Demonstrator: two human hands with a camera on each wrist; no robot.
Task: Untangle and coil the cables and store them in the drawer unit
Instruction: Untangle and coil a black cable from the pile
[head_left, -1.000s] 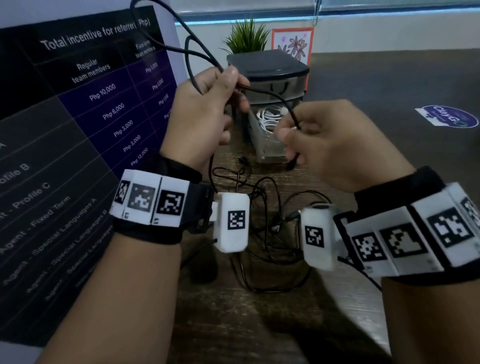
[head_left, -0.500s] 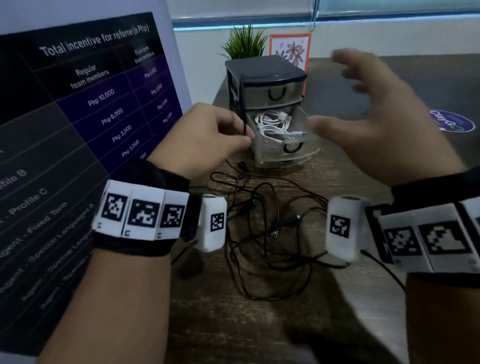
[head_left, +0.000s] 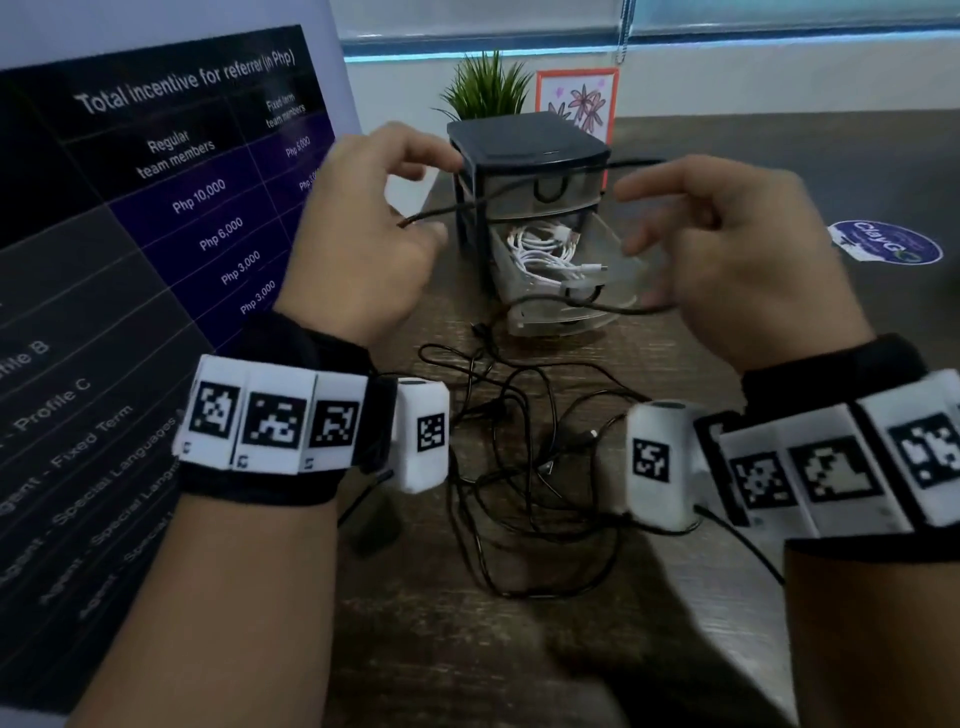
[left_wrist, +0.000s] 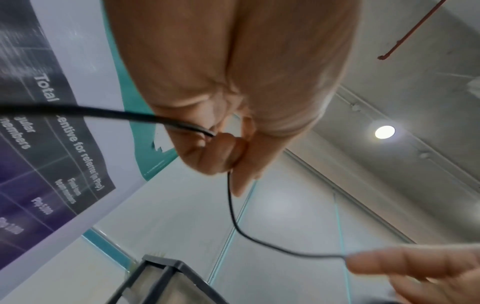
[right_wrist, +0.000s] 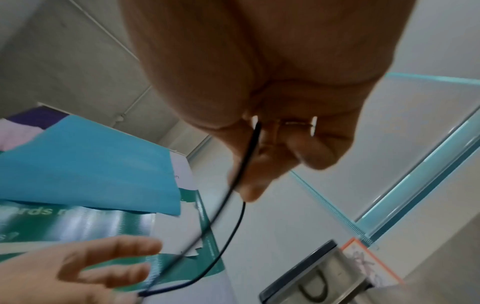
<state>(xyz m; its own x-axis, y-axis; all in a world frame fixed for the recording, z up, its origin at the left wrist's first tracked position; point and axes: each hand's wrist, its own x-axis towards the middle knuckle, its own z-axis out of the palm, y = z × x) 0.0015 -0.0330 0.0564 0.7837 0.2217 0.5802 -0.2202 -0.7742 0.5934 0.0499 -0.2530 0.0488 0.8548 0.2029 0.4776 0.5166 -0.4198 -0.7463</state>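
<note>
A thin black cable (head_left: 519, 190) is stretched in the air between my hands, in front of the drawer unit (head_left: 524, 145). My left hand (head_left: 441, 166) pinches it between thumb and forefinger; the left wrist view shows the cable (left_wrist: 231, 205) leaving that pinch. My right hand (head_left: 639, 223) has its fingers curled round the cable (right_wrist: 233, 240), and a loop hangs below them. The unit's middle drawer (head_left: 618, 260) is pulled out with white cables (head_left: 540, 249) inside. A tangle of black cables (head_left: 519, 452) lies on the table below my wrists.
A dark printed banner (head_left: 130, 260) stands along the left. Behind the drawer unit are a small green plant (head_left: 485, 88) and an orange-framed flower picture (head_left: 582, 98). A round sticker (head_left: 883, 244) lies on the dark wooden table (head_left: 467, 649) at right.
Half a second ago my right hand was spread open, away from the cable. It now has its fingers round the cable. My left hand has risen, and the cable spans both hands.
</note>
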